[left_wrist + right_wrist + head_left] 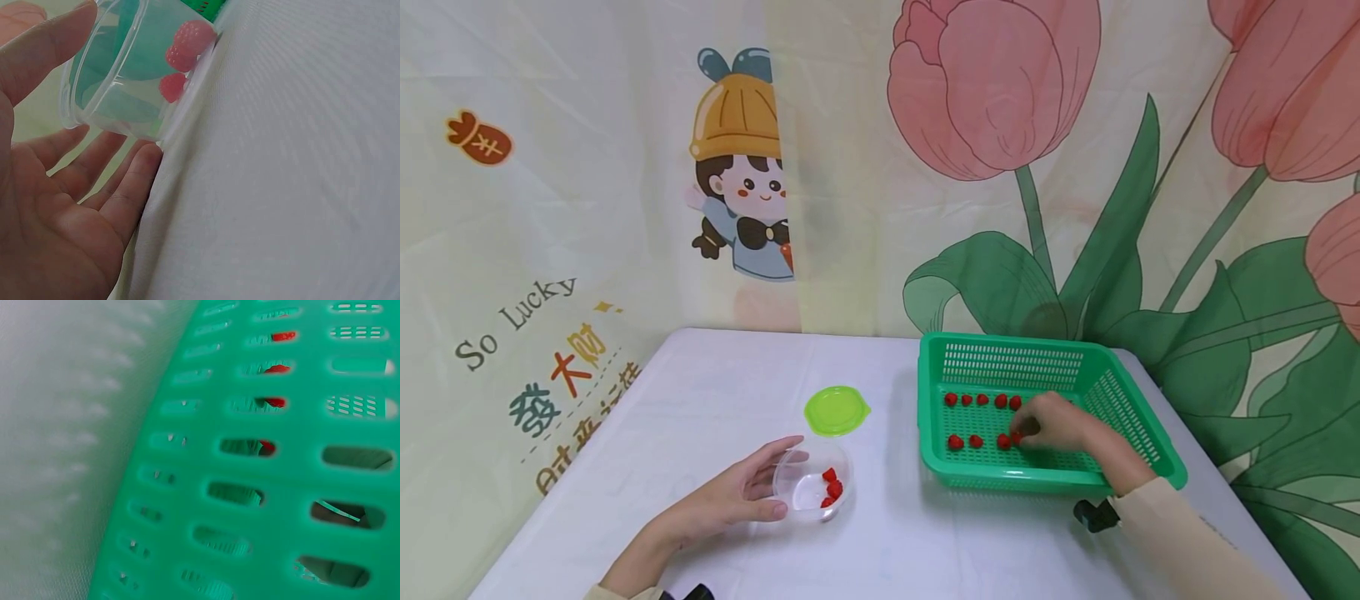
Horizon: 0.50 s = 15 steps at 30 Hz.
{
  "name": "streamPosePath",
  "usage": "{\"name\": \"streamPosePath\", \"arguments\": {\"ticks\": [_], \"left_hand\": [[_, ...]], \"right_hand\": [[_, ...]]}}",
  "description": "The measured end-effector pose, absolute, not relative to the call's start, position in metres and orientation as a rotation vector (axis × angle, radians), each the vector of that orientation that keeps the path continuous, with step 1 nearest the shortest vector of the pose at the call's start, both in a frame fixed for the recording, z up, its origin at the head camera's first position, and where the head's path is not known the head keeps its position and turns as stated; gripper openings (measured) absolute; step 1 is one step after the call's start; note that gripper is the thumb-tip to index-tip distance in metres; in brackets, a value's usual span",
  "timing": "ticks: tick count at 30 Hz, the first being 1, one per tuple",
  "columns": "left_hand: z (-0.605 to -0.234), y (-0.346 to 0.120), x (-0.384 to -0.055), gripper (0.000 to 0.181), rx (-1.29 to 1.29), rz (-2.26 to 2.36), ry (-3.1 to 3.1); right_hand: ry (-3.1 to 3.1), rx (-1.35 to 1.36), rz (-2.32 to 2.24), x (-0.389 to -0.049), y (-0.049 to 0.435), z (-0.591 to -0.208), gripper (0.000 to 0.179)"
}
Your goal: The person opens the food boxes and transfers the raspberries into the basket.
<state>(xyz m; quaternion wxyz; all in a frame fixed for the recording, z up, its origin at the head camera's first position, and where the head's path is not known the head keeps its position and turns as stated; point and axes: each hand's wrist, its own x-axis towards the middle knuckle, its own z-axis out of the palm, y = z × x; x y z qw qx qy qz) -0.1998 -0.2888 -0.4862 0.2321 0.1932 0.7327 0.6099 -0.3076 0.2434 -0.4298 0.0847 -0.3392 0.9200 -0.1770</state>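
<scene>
In the head view my left hand [737,492] holds a small clear plastic cup [790,504] from its left side, thumb at the near rim and fingers behind. Three red raspberries [834,489] lie inside; the left wrist view shows the cup [128,103] upright on the cloth, the raspberries [195,37] at its bottom. Over in a green plastic basket [1022,481], my right hand [1056,421] reaches down and pinches a raspberry [1017,437] in the front row. From the right wrist, the perforated basket wall [206,462] hides most of that hand.
More raspberries [982,399] lie in two rows on the basket floor. A lime-green round lid [836,411] rests on the white tablecloth [737,375] behind the cup. A printed curtain [850,167] hangs behind the table.
</scene>
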Motion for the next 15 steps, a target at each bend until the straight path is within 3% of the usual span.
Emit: {"name": "streamPosePath", "arguments": {"ticks": [15], "left_hand": [[-0.4861,-0.2893,-0.2001,0.086,0.525,1.674,2.017]], "right_hand": [[2.699,-0.977,-0.56,-0.3059,0.2447,-0.4316,0.016]]}}
